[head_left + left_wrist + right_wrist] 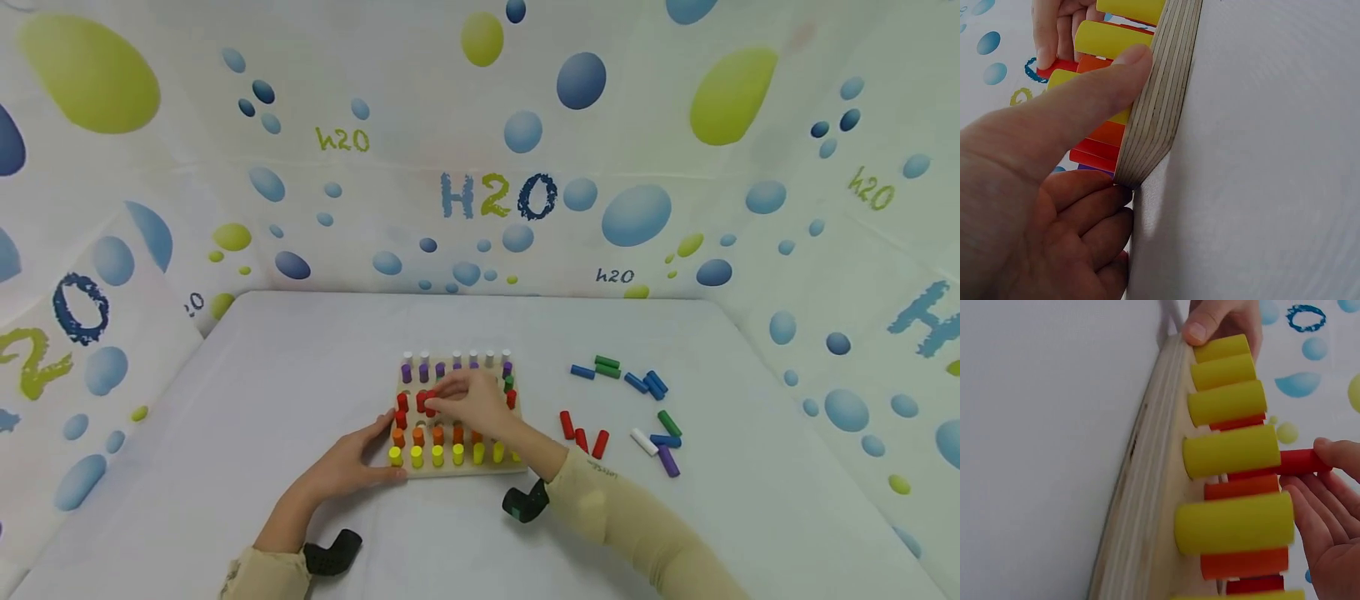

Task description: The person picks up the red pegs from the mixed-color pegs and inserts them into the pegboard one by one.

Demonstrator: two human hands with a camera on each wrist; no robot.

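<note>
red peg pinched above the board's left part, between the two hands

the right hand (483, 410) reaches in over the pegboard (467, 474) and pinches a red peg (1305, 461) between thumb and fingertips. seen from the head, that peg is over the left part of the board, right beside a standing red peg (421, 402), at the tips of the right hand and just beyond the left hand (347, 460). the right wrist view shows its upper part rising past the tops of the yellow pegs (1234, 451); its lower end is hidden, so whether it sits in a hole cannot be told.

the left hand grips the near left corner of the board, thumb on the near edge and fingers curled against the left side.

on the board, the yellow pegs stand in the nearest row, with orange pegs (417, 436) behind them. more red pegs come next, then a green peg (509, 382) at the right side, purple pegs (423, 371) and white pegs (457, 357) along the far edge. the right hand covers part of the middle rows.

to the right of the board, well apart from the left hand, loose pegs (607, 372) lie scattered on the white table (300, 350): red, green, blue, white and purple.
</note>
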